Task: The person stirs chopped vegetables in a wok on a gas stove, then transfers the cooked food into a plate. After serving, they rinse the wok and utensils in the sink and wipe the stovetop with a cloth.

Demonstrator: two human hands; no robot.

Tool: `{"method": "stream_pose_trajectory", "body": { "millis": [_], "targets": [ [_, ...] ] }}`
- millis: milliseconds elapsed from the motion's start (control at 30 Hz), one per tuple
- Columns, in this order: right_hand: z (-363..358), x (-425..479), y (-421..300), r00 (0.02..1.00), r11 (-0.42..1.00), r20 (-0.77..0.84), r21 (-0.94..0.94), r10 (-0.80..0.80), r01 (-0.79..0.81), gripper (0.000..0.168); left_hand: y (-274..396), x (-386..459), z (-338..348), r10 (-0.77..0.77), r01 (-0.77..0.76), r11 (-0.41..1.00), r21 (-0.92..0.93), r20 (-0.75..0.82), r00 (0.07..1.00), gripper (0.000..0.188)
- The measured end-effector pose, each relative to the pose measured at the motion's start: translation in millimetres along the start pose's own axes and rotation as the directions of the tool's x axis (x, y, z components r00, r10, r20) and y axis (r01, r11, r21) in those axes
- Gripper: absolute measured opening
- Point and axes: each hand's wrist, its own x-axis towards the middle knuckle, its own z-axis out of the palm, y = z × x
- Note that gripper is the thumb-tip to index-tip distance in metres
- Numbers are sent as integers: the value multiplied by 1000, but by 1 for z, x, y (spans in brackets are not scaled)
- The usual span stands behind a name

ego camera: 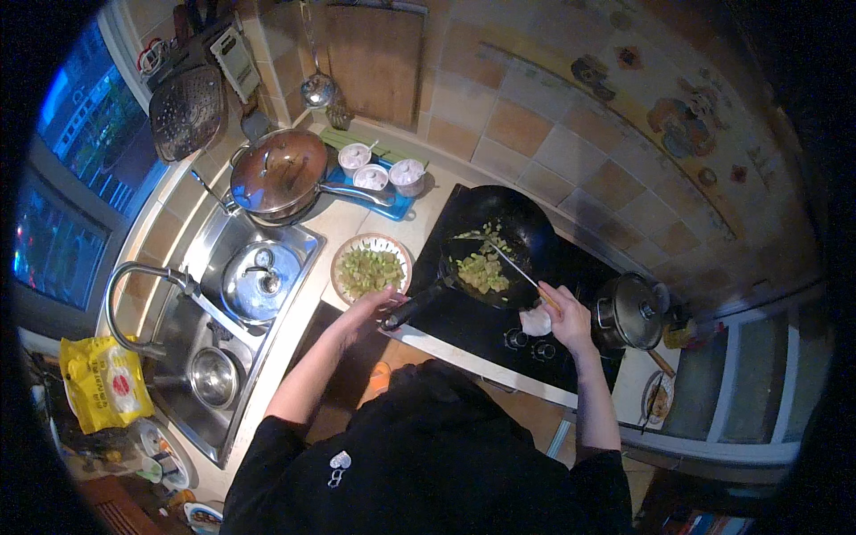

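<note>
A black wok (528, 221) sits on the dark cooktop (468, 328), with chopped green and pale food (481, 271) inside. My right hand (568, 314) grips the wooden handle of a metal spatula (515, 259), whose blade is among the food; a crumpled white cloth or tissue (536, 322) lies by that hand. My left hand (374, 311) is beside the wok's black handle (418, 303) and the near rim of a patterned plate (339, 289); whether its fingers grip anything is unclear. Similar green food (370, 269) fills the plate, which rests on the counter left of the cooktop.
Left is a steel sink (170, 334) with a faucet (117, 287), a lid-like round piece (261, 281) and a bowl (214, 378). A lidded pan (277, 170) and lidded jars on a blue tray (400, 212) stand behind. A lidded pot (628, 311) stands right.
</note>
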Motion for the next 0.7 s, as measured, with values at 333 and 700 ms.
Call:
{"method": "stream_pose_trajectory", "body": {
  "millis": [333, 700],
  "targets": [
    [-71, -36, 49, 998, 955, -26, -292, -65, 55, 45, 5, 46, 13, -370, 244, 883, 400, 276, 887, 33],
    [33, -21, -11, 987, 992, -111, -62, -116, 109, 53, -27, -75, 29, -46, -9, 902, 431, 117, 992, 23]
  ]
}}
